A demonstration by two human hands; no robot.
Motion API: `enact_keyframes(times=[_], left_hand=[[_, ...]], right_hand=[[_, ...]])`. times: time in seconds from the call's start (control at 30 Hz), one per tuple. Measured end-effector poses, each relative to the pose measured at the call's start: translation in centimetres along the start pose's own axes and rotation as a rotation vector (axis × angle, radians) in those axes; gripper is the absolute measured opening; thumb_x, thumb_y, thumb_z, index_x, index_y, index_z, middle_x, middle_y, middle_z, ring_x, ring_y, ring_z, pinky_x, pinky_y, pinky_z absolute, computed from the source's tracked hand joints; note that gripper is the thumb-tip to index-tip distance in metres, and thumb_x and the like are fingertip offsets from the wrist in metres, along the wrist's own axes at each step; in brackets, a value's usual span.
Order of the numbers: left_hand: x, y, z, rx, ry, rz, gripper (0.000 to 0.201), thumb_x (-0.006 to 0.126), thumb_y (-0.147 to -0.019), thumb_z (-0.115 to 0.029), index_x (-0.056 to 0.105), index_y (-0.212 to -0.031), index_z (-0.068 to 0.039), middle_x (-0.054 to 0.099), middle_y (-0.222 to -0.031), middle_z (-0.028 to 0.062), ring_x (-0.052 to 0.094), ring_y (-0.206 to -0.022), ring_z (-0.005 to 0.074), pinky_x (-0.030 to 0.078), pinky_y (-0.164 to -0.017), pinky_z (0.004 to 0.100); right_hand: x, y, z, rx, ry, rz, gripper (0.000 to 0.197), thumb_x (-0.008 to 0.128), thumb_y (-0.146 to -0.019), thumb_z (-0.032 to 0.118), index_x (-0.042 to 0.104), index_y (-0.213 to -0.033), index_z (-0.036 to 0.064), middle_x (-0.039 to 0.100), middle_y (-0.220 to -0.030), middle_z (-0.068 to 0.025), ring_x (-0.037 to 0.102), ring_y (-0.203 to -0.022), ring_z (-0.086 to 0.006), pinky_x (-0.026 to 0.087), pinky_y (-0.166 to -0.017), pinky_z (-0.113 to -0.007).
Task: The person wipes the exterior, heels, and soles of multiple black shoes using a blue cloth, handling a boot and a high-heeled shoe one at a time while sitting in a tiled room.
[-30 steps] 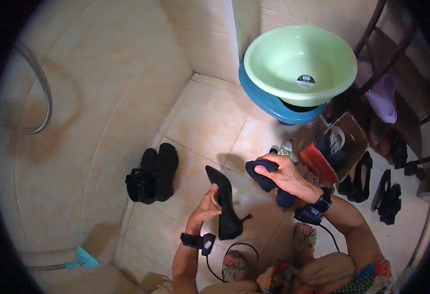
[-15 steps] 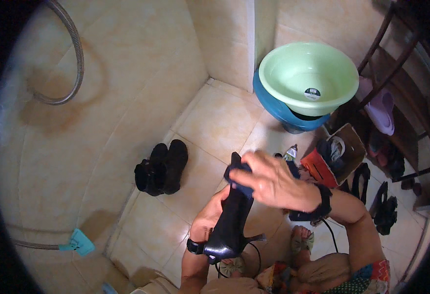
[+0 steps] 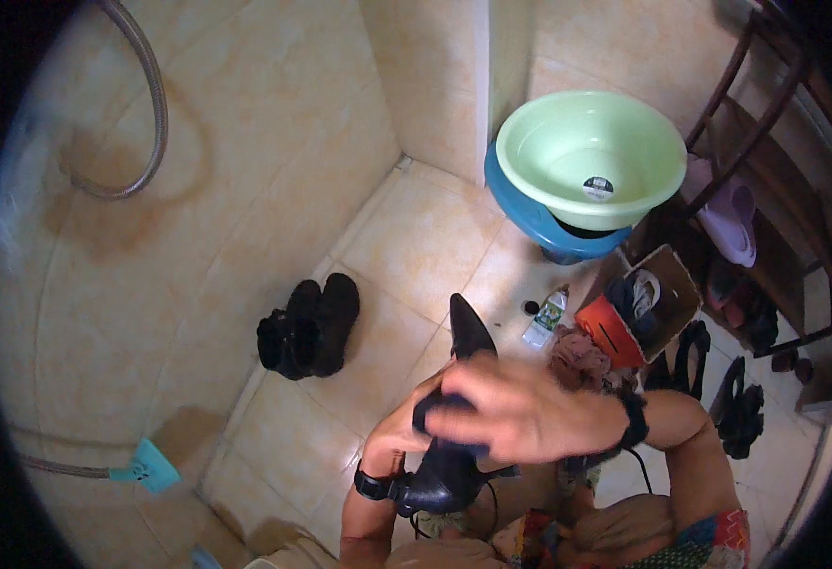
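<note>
A black high-heeled shoe [image 3: 470,327] is held over my lap, its pointed toe facing away from me and its thin heel sticking out to the right. My left hand [image 3: 406,417] is closed around the shoe from the left, with part of its fingers hidden behind it. Across the middle of the shoe lies my right hand [image 3: 511,408], blurred by motion, pressing a dark blue cloth [image 3: 430,412] against the surface. Part of the cloth is covered by the fingers.
Black ankle boots [image 3: 312,325] stand on the tiles by the left wall. A green basin [image 3: 591,142] sits on a blue one [image 3: 544,228]. To the right are a bottle [image 3: 546,318], a crumpled brownish cloth [image 3: 579,358], an orange box [image 3: 609,332], black shoes [image 3: 740,408] and a shoe rack [image 3: 762,123].
My right hand has slid with the cloth from the toe down to the middle of the shoe, uncovering the toe. The bottle and crumpled cloth now show more fully.
</note>
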State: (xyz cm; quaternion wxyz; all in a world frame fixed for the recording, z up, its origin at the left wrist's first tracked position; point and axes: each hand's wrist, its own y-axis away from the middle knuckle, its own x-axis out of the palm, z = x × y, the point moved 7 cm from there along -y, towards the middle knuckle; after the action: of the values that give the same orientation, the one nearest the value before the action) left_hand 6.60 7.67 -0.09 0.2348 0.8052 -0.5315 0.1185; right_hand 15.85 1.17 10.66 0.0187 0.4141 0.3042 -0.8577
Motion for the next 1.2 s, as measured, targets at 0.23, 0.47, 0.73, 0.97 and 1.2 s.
enact_keyframes(times=[0.23,0.47,0.73,0.97,1.2], left_hand=[[-0.7,-3.6,0.0,0.092,-0.220,0.072,0.089,0.083,-0.065,-0.020,0.041,-0.140,0.004,0.044,-0.142,0.0079,0.039,-0.130,0.0169,0.028,-0.109,0.0301],[-1.4,-3.6,-0.5,0.287,-0.078,0.316,0.092,0.083,-0.064,-0.024,0.040,-0.141,0.001,0.046,-0.141,0.0125,0.038,-0.133,0.0184,0.026,-0.113,0.0341],[-1.7,-6.3,0.0,0.126,-0.341,0.150,0.075,0.082,-0.062,-0.016,0.049,-0.127,0.003,0.052,-0.127,0.0116,0.044,-0.122,0.0182,0.025,-0.113,0.0350],[-3.3,-6.3,0.2,0.210,-0.062,0.102,0.071,0.085,-0.068,-0.012,0.046,-0.126,-0.003,0.047,-0.113,-0.0024,0.044,-0.105,0.0104,0.038,-0.091,0.0241],[-4.0,-7.7,0.1,0.176,-0.075,-0.074,0.083,0.087,-0.067,-0.024,0.044,-0.135,-0.004,0.048,-0.110,-0.0061,0.044,-0.099,0.0070,0.038,-0.086,0.0215]], right_hand=[[-0.1,-0.5,1.2,-0.080,-0.199,0.103,0.047,0.070,-0.059,0.003,0.067,-0.105,0.0143,0.054,-0.099,-0.0083,0.059,-0.090,-0.0273,0.052,-0.071,-0.035],[-0.5,-1.4,-1.4,-0.028,-0.038,0.131,0.035,0.065,-0.063,0.005,0.064,-0.097,0.0125,0.052,-0.098,-0.0103,0.057,-0.089,-0.0289,0.051,-0.065,-0.037],[-0.3,-1.7,-2.2,0.047,0.131,0.228,0.029,0.065,-0.070,0.012,0.062,-0.098,0.0133,0.044,-0.087,-0.0068,0.055,-0.082,-0.0226,0.048,-0.060,-0.030],[0.0,-2.0,-1.7,-0.023,0.162,0.198,0.023,0.063,-0.074,0.015,0.062,-0.096,0.0062,0.049,-0.091,-0.0123,0.056,-0.082,-0.0271,0.052,-0.055,-0.031],[-0.6,-2.1,0.2,-0.014,0.282,0.264,0.028,0.060,-0.076,0.019,0.063,-0.101,0.0060,0.048,-0.090,-0.0092,0.054,-0.083,-0.0241,0.053,-0.056,-0.027]])
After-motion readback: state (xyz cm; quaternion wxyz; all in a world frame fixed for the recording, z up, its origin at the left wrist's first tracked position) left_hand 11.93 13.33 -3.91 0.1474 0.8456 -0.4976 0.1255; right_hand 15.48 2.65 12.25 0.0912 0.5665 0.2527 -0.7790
